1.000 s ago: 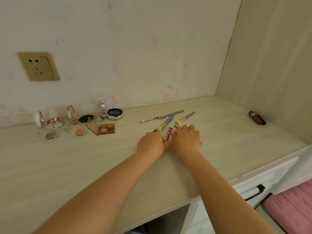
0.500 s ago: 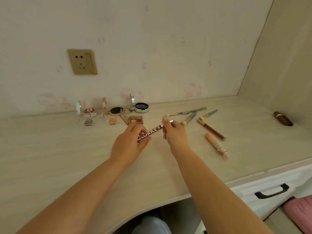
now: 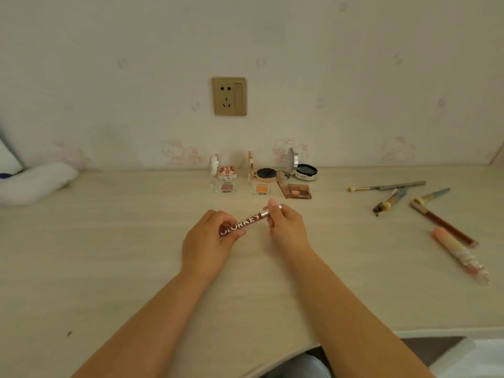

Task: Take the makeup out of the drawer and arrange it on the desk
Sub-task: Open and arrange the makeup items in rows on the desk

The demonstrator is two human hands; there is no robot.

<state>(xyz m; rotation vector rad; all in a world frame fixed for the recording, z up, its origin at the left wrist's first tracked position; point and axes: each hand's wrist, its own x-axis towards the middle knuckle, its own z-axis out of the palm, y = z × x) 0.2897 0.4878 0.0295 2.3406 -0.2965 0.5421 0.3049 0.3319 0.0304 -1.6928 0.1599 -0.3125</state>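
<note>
Both hands pinch one dark red lip tube [image 3: 249, 221] at the frame's centre, just above the desk [image 3: 109, 255]: I see my left hand [image 3: 211, 238] curled round its lower left end, my right hand [image 3: 285, 227] gripping the silver cap end. Behind it, open compacts [image 3: 261, 174] and small palettes [image 3: 297, 190] line the wall. At right lie brushes [image 3: 392, 197] and a pink tube [image 3: 458, 253].
</note>
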